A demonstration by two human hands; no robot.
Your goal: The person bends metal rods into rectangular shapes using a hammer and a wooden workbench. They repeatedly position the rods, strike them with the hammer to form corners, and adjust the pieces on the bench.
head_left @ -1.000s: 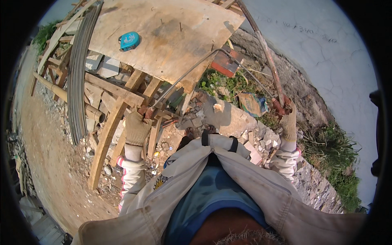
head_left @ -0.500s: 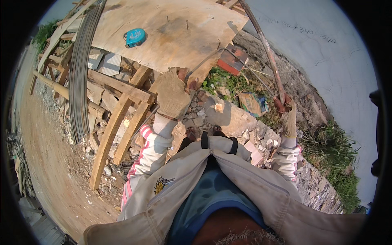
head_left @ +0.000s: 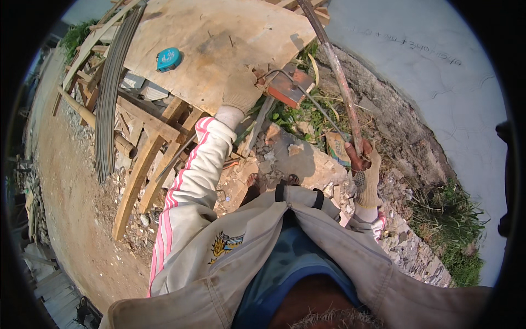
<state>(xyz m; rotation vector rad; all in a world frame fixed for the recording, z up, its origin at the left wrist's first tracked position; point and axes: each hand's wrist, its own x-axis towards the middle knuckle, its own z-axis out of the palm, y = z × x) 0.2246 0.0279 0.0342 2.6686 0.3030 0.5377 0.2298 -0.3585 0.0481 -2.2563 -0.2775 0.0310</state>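
My left hand (head_left: 244, 88), in a knitted beige glove, rests at the near edge of the plywood board (head_left: 192, 33), its fingers closed around a bent steel rod (head_left: 313, 100). The rod arches over to the right and runs down to beside my right hand (head_left: 364, 175). That hand, also gloved with bare fingertips, is closed around the lower end of a long rusty metal pipe (head_left: 335, 60), which slants up past the board. Whether it also grips the rod's end cannot be told. A teal tape measure (head_left: 169, 58) lies on the board, near several upright nails (head_left: 231, 41).
A bundle of long grey rods (head_left: 112, 98) lies at left beside timber beams (head_left: 145, 178). A red box-shaped thing (head_left: 287, 88) sits by the board's right edge. Rubble (head_left: 408, 247) and weeds (head_left: 449, 211) border the pale wall (head_left: 433, 77).
My left hand has moved up and slightly right onto the board's edge, arm stretched further. My right hand has come down and left with the pipe; the bent rod has shifted along.
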